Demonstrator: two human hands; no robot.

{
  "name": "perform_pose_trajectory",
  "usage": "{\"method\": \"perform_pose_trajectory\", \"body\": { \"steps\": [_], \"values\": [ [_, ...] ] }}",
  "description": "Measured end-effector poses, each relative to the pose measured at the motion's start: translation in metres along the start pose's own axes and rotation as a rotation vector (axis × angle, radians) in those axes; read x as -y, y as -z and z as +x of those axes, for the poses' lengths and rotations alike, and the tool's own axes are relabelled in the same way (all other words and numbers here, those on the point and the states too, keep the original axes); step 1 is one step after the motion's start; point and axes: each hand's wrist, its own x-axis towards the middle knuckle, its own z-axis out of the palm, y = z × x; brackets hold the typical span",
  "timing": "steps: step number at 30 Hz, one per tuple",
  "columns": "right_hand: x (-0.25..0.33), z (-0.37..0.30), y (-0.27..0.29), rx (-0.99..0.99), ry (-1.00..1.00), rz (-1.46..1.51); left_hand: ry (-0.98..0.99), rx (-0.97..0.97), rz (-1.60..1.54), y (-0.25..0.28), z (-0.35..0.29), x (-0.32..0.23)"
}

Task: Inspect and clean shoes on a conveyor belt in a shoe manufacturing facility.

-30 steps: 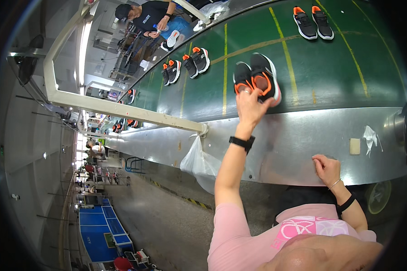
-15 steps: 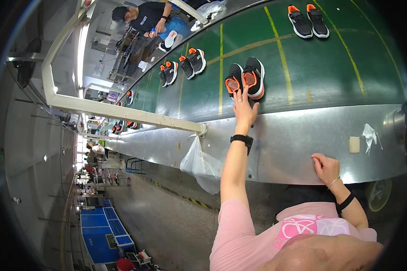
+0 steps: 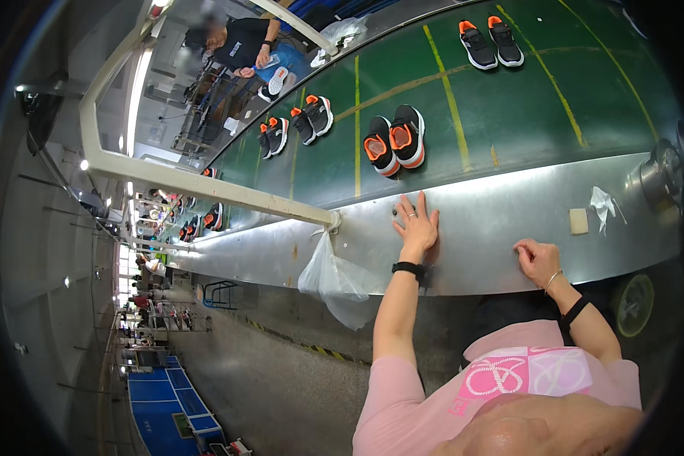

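My left hand [image 3: 418, 226] lies with spread fingers on the metal ledge [image 3: 471, 262], holding nothing. Just beyond its fingertips, a pair of black sneakers with orange linings and white soles stands on the green conveyor belt [image 3: 403, 80]: a left shoe [image 3: 381, 146] and a right shoe [image 3: 408, 137], side by side, their openings toward me. Farther right on the ledge rests my right hand [image 3: 538, 262], fingers curled into a loose fist, with nothing visible in it.
More sneaker pairs stand along the belt, one far right [image 3: 490, 43] and another to the left [image 3: 311, 119]. A plastic bag [image 3: 330, 277] hangs from the frame [image 3: 228, 194]. A pale block [image 3: 578, 221] lies on the ledge. Across the belt, a person [image 3: 243, 42] handles something near a shoe.
My left hand has drawn back toward me from the nearest shoes and come down on the ledge. My right hand remains curled on the ledge. The whole view has shifted slightly.
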Motion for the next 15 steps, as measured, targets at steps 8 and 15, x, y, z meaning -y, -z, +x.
{"method": "perform_pose_trajectory", "body": {
  "steps": [8, 15],
  "values": [
    [-0.016, -0.011, 0.000, -0.122, -0.105, 0.120, 0.005, 0.066, 0.006, -0.006, 0.007, -0.019],
    [-0.013, -0.009, -0.003, -0.182, -0.025, 0.002, -0.024, 0.084, -0.045, 0.013, 0.003, -0.009]
  ]
}}
